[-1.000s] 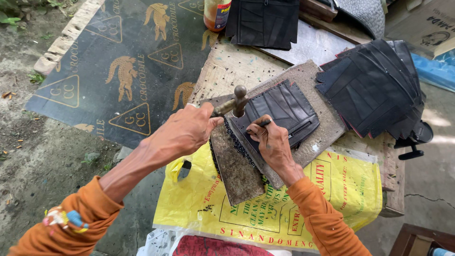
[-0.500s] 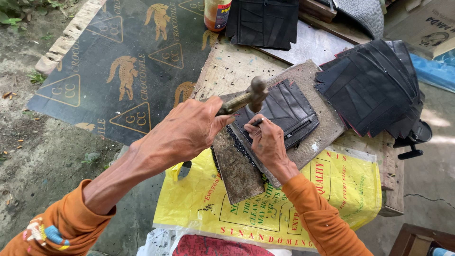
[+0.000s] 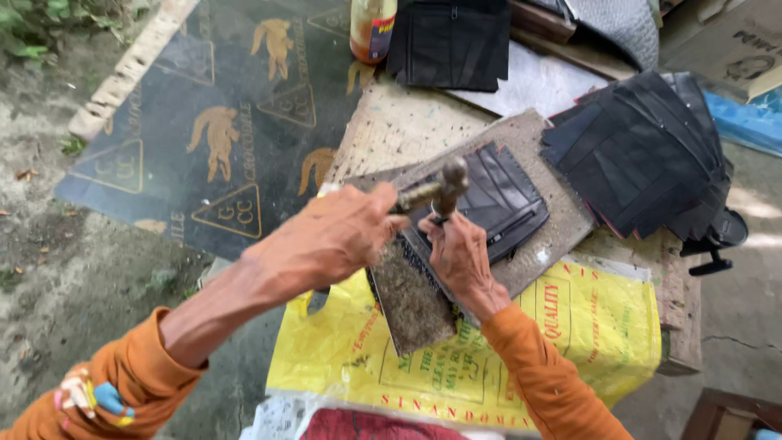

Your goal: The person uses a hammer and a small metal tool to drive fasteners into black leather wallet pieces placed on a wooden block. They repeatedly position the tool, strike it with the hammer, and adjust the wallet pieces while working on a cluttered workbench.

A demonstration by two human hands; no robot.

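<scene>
A low bench of pale speckled board carries everything, with a dark printed mat on the ground on the left hand's side of it and a yellow printed sack hanging over the near edge, below both wrists. Well off beyond the right hand lies a big stack of black cut pieces, and further up from the grip a second black folded piece rests beside an orange bottle. Directly under the grip sits a grey slab, set at a slant, with a worn dark strip running from it back toward the person. On the slab lies the black wallet piece, just ahead of the right hand, whose fingertips press down on its near edge, flat and close together rather than pinching. The left hand is wrapped in a closed fist around the handle of a small hammer, whose head hangs just above the wallet's near-left corner and right over the right hand's fingertips
</scene>
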